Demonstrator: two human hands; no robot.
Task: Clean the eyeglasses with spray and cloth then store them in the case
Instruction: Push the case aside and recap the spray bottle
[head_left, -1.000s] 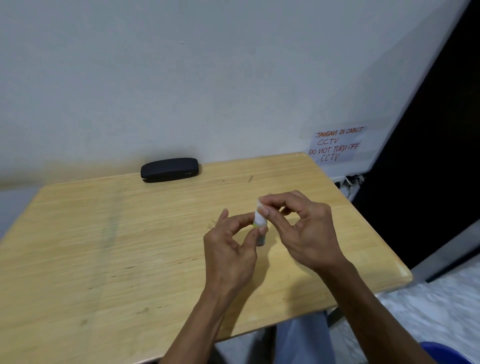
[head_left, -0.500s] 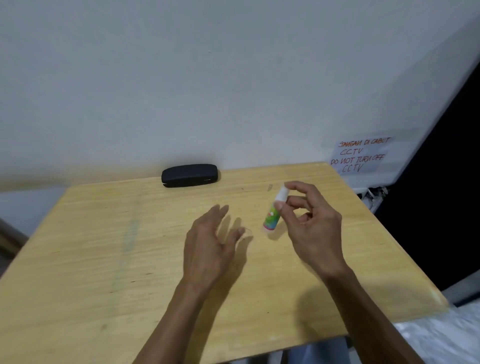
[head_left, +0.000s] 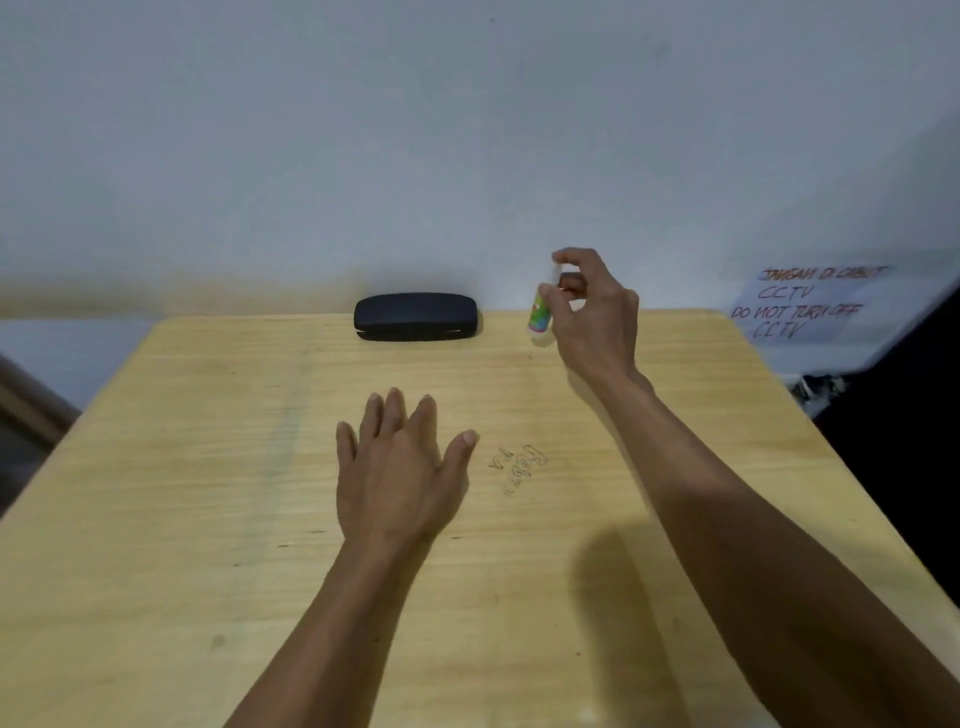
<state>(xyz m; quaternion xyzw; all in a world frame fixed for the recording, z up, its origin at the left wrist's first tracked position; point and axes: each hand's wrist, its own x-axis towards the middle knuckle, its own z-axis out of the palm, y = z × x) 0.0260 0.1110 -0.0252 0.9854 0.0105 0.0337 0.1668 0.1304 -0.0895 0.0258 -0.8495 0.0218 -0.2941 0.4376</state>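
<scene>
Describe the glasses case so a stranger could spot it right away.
Look at the wooden table, along its far edge by the wall. The eyeglasses case lies there shut, left of the spray bottle in the right hand. It is the only black, oblong object.

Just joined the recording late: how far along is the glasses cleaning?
Done: cannot tell; the black case lies shut at the table's far edge, with no glasses or cloth in view. In hand: the right hand holds the spray bottle beside the case; the left hand is empty. Left: unclear.
</scene>
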